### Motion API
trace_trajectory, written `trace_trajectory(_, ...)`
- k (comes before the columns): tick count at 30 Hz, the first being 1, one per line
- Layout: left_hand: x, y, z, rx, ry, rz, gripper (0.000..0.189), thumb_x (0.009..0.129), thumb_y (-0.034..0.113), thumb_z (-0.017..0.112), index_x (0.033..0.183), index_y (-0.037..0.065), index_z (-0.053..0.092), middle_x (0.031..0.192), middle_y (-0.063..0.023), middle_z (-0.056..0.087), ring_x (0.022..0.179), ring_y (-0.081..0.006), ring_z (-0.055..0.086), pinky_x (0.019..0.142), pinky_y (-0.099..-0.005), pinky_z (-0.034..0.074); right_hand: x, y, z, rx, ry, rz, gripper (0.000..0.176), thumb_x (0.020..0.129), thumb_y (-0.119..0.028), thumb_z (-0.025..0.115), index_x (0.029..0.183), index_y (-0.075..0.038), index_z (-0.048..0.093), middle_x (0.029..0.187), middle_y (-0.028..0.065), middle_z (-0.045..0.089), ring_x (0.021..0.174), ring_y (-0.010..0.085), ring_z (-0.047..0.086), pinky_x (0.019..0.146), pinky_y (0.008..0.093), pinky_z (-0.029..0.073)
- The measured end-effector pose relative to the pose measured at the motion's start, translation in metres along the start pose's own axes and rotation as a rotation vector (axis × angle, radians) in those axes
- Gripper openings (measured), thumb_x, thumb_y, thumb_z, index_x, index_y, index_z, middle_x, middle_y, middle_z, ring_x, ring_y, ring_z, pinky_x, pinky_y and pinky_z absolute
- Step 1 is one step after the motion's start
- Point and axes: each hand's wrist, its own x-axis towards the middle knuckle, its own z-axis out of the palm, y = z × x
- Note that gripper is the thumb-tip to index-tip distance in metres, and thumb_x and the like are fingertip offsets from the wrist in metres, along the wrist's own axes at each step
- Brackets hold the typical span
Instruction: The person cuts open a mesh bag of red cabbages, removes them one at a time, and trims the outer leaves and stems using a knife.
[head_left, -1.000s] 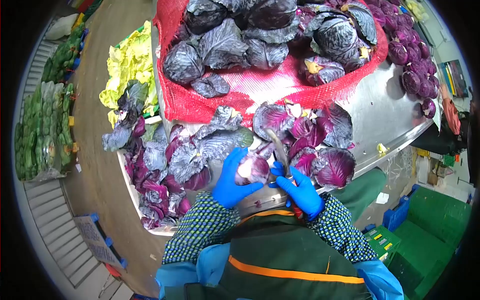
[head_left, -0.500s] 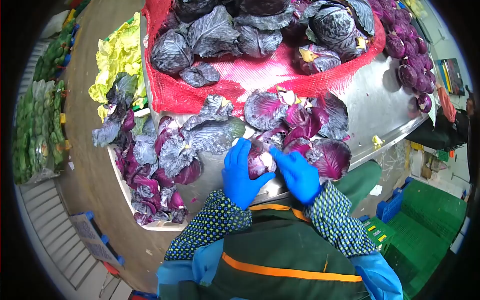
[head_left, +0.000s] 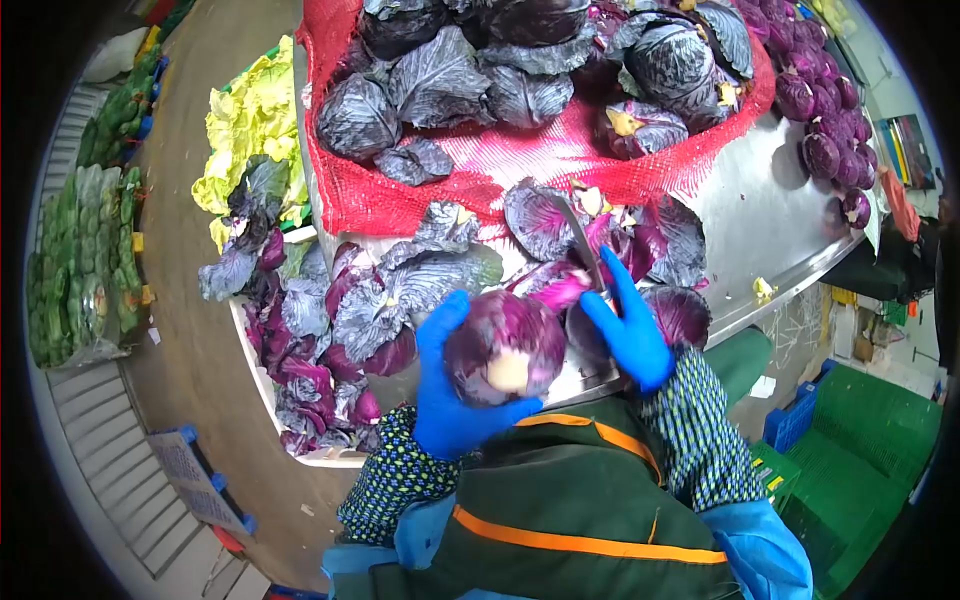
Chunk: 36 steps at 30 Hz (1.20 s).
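Metal runs right across the view, a broad worktop (head_left: 745, 225), and over its far side spreads the red mesh sack (head_left: 355, 200), loaded with dark cabbages (head_left: 435, 80). Nearer, loose leaves (head_left: 380, 310) heap up on the left. Now the left hand (head_left: 450, 415), gloved in blue, cups a purple cabbage (head_left: 505, 340) from its left and underneath, thumb along the near side, holding it close to the worktop's near edge. Good, broad support; the head looks unlikely to roll. Across from it, the right hand (head_left: 632, 330) closes around a knife (head_left: 583, 240), handle hidden in the glove, blade pointing up and away from the left hand. That's the angle to keep while leaves are being pulled. A bright purple leaf (head_left: 562, 290) shows between cabbage and right thumb; whether it's attached, I can't tell. Best handled with a peel outward, I'd say, sparing the firm leaves beneath. And smallest, the pale stem end (head_left: 508, 371), facing the wearer, nicely exposed.
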Motion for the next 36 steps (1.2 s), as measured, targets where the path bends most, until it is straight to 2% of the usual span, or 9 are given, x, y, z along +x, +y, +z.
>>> trace_trajectory(4,0.01,0.01,0.003,0.026,0.111,-0.051,0.107,0.056,0.022,0.088,0.135,0.0,0.02,0.128,-0.0134,0.033,0.12,-0.0246,0.038,0.102,-0.0381,0.034,-0.027,-0.045,-0.014,-0.34,-0.281,-0.546,0.043,0.085,-0.001,0.053,0.126,-0.009,0.053,0.084,0.0116,0.055,0.067,0.0217,0.058,0.055,0.0308,0.047)
trace_trajectory(9,0.007,0.016,0.008,0.072,0.123,-0.075,0.104,0.055,0.025,0.089,0.133,0.001,0.024,0.127,-0.0132,0.032,0.119,-0.0249,0.038,0.102,-0.0378,0.034,-0.018,-0.055,-0.022,-0.447,-0.329,-0.521,0.04,0.088,-0.003,0.051,0.127,-0.01,0.052,0.09,0.0093,0.058,0.068,0.0179,0.057,0.056,0.0305,0.047)
trace_trajectory(10,0.005,0.018,0.007,0.069,0.122,-0.074,0.104,0.055,0.025,0.089,0.133,0.001,0.024,0.127,-0.0132,0.032,0.119,-0.0249,0.038,0.102,-0.0378,0.034,-0.019,-0.053,-0.013,0.101,-0.122,-0.065,0.039,0.091,-0.004,0.048,0.13,-0.006,0.048,0.096,0.0059,0.059,0.081,0.0124,0.056,0.068,0.0278,0.047)
trace_trajectory(14,-0.003,0.014,0.008,0.223,0.121,-0.07,0.108,0.053,0.028,0.09,0.133,0.001,0.022,0.126,-0.0139,0.032,0.12,-0.0262,0.037,0.102,-0.0398,0.033,-0.021,-0.079,0.0,0.195,-0.222,0.116,0.052,0.083,-0.013,0.064,0.13,-0.002,0.044,0.098,0.0055,0.055,0.09,0.0119,0.052,0.081,0.0264,0.044)
trace_trajectory(22,0.006,0.019,0.004,-0.376,0.085,-0.268,0.114,0.053,0.009,0.088,0.139,0.004,0.011,0.131,-0.0157,0.034,0.121,-0.0256,0.039,0.101,-0.039,0.036,0.009,-0.033,-0.03,0.364,-0.194,0.536,0.022,0.083,-0.011,0.063,0.103,-0.004,0.055,0.075,0.0015,0.056,0.059,0.0111,0.054,0.055,0.0236,0.046)
trace_trajectory(25,0.011,0.031,0.009,-0.264,0.179,-0.18,0.118,0.048,0.018,0.09,0.137,0.005,0.014,0.131,-0.0152,0.034,0.119,-0.0256,0.041,0.101,-0.0394,0.037,-0.006,-0.035,-0.02,-0.204,-0.037,-0.203,0.046,0.075,-0.003,0.069,0.118,-0.002,0.05,0.111,0.0108,0.051,0.103,0.0194,0.051,0.089,0.0316,0.043)
trace_trajectory(26,0.012,0.03,0.01,-0.265,0.174,-0.188,0.118,0.048,0.018,0.09,0.137,0.005,0.014,0.131,-0.0152,0.034,0.119,-0.0256,0.041,0.101,-0.0394,0.037,-0.016,-0.049,-0.011,0.157,-0.142,-0.046,0.047,0.072,-0.001,0.071,0.117,-0.005,0.054,0.114,0.0131,0.05,0.109,0.0207,0.049,0.091,0.0313,0.042)
trace_trajectory(28,0.016,0.03,0.01,0.007,0.153,-0.061,0.118,0.046,0.022,0.091,0.135,0.004,0.016,0.13,-0.0147,0.033,0.118,-0.0254,0.041,0.101,-0.0393,0.036,-0.014,-0.083,-0.002,-0.057,-0.339,-0.407,0.043,0.071,-0.003,0.073,0.111,-0.008,0.058,0.108,0.0123,0.053,0.101,0.0232,0.053,0.086,0.0312,0.045)
trace_trajectory(36,0.014,0.026,0.007,0.168,0.23,-0.087,0.117,0.044,0.022,0.092,0.134,0.003,0.019,0.129,-0.0137,0.031,0.12,-0.0252,0.038,0.102,-0.0388,0.035,-0.018,-0.069,0.004,-0.105,-0.375,-0.404,0.025,0.072,-0.005,0.074,0.091,-0.005,0.058,0.084,0.0087,0.056,0.072,0.0221,0.059,0.063,0.0309,0.047)
